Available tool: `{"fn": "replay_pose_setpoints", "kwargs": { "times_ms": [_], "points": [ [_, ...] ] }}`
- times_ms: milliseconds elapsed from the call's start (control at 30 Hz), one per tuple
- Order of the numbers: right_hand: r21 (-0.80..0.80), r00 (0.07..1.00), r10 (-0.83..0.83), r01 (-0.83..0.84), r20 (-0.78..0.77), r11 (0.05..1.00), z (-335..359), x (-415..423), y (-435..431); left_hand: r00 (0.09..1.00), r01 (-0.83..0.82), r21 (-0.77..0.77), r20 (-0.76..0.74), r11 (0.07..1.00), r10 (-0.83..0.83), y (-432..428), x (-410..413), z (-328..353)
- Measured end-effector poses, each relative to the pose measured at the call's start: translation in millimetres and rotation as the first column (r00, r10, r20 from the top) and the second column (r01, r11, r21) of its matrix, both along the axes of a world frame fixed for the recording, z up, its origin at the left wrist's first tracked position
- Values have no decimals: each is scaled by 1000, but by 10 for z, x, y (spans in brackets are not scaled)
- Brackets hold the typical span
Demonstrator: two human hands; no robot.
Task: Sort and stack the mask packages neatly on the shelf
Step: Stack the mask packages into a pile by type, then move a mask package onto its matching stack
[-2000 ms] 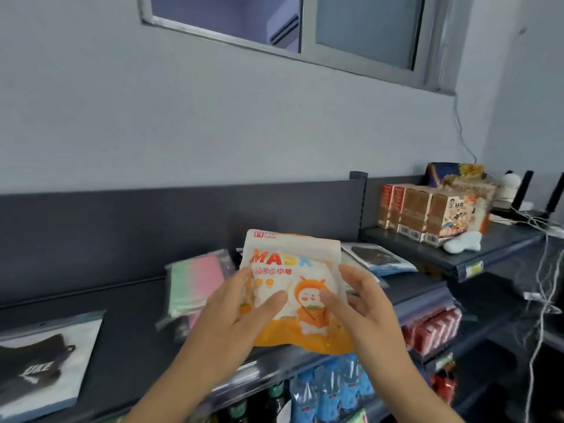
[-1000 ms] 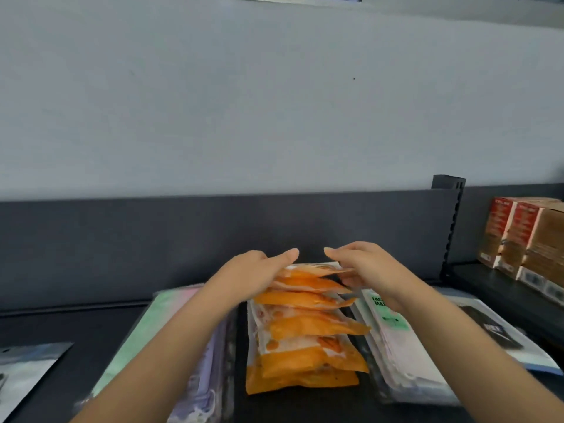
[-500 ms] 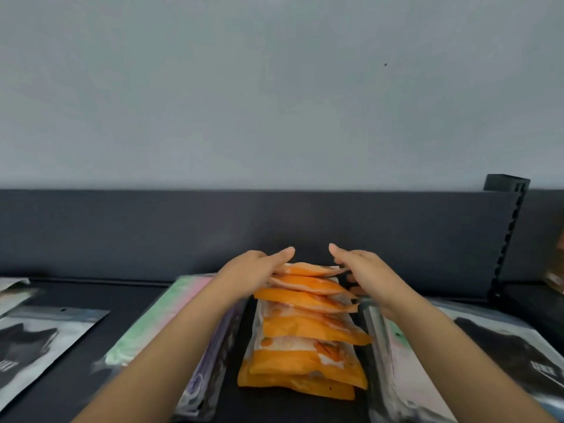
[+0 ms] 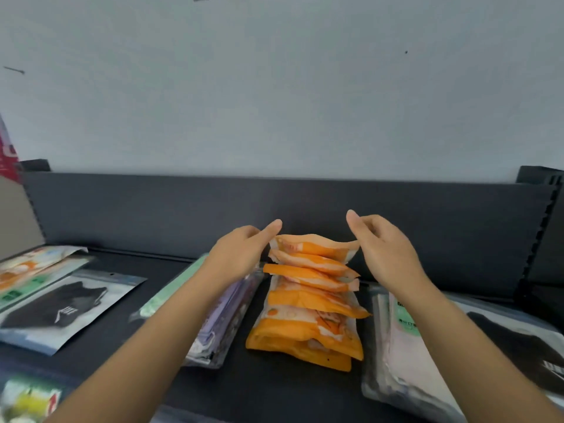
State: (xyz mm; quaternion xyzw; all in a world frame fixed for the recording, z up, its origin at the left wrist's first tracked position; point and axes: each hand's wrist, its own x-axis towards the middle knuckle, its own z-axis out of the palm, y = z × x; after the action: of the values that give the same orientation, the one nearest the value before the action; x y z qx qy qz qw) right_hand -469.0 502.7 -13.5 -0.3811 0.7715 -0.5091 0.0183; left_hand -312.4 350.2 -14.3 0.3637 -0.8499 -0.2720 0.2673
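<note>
A stack of several orange mask packages (image 4: 308, 303) stands on the dark shelf (image 4: 268, 389), leaning a little to the right. The top package sags in the middle with both ends turned up. My left hand (image 4: 241, 254) is at the stack's upper left, thumb raised, touching the top package's left end. My right hand (image 4: 381, 251) is at the upper right, thumb raised and fingers loosely curled, its palm against the package's right end. Neither thumb presses on the package.
A pile of green and purple mask packages (image 4: 213, 312) lies left of the stack, and white and green packages (image 4: 399, 340) lie to its right. Black mask packages lie at the far left (image 4: 61, 306) and far right (image 4: 518, 346). The shelf's dark back panel (image 4: 152, 215) rises behind.
My hands held an orange package in the air, then set it on the stack and pressed on top. Now they have spread apart to the top package's two ends.
</note>
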Motion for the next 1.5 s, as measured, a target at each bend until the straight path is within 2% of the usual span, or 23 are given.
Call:
{"fn": "replay_pose_setpoints", "kwargs": {
  "times_ms": [67,133,267,400,567,800,967,1133,1367,1500],
  "points": [
    [-32,989,-24,20,-147,999,31,107,17,998,-53,-14,-25,999,52,44,173,-8],
    [-69,973,-2,-14,-231,998,63,262,-8,994,-104,-27,-42,994,103,75,359,-21],
    [-102,957,108,-140,-268,985,99,737,-144,980,-195,-29,-35,980,194,57,838,-59],
    [-119,941,295,-316,-168,941,92,1351,-407,950,-313,-55,-8,948,313,-107,1526,-93],
    [-155,879,471,-456,74,876,11,2236,-995,915,-403,-14,-15,915,403,-455,2622,-173],
    [-139,776,561,-546,289,826,-220,3590,-1931,862,-505,50,-27,862,507,-1076,4338,-413],
    [-89,704,561,-586,435,805,-381,4268,-2513,826,-556,137,-25,820,564,-1507,5167,-617],
    [-34,710,514,-571,482,820,-399,4550,-3098,836,-534,170,-35,828,547,-2036,5436,-739],
    [-63,723,449,-493,525,868,-272,4458,-3941,873,-481,159,-5,862,488,-2973,5157,-737],
    [-70,668,390,-452,633,889,-305,4411,-4280,899,-431,168,-9,887,439,-3656,4870,-705]
  ]
}}
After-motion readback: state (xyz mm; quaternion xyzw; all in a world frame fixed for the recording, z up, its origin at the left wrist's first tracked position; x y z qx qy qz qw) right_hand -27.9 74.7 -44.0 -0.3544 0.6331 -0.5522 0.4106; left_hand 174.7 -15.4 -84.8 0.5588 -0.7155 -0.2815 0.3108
